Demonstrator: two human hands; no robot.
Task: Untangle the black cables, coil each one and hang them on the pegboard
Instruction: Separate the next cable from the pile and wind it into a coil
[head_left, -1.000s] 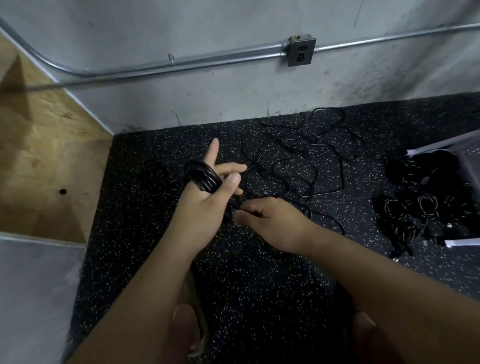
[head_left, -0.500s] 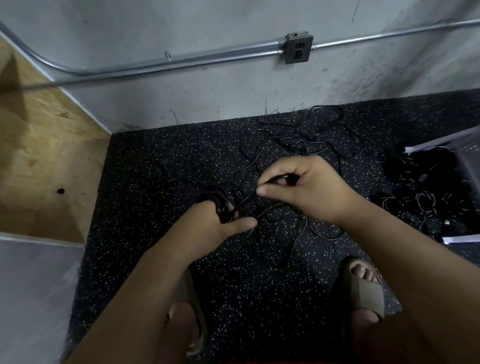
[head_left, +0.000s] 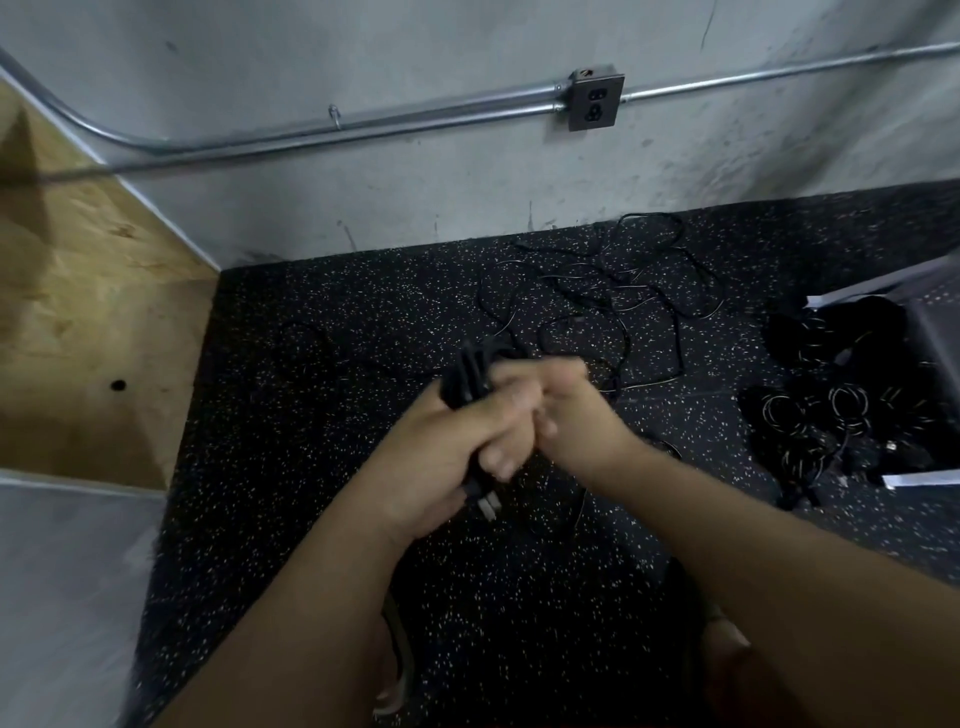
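My left hand (head_left: 441, 457) grips a black cable coil (head_left: 465, 382) that sticks up past its knuckles, with a plug end (head_left: 485, 501) poking out below the fist. Pressed against it from the right, my right hand (head_left: 561, 410) is curled and blurred; what it holds I cannot tell. A loose tangle of thin black cables (head_left: 608, 306) lies on the speckled floor beyond both hands. At the right sits a pile of coiled black cables (head_left: 831, 410). No pegboard is in view.
A grey wall with a metal conduit (head_left: 363, 122) and an outlet box (head_left: 595, 101) runs along the back. A plywood panel (head_left: 78, 322) stands at the left. A grey box edge (head_left: 930, 322) is at the right. My sandalled feet (head_left: 722, 639) are below.
My right hand came down and left from the loose cable to meet my left hand. The left hand closed into a fist around the coil and rose slightly.
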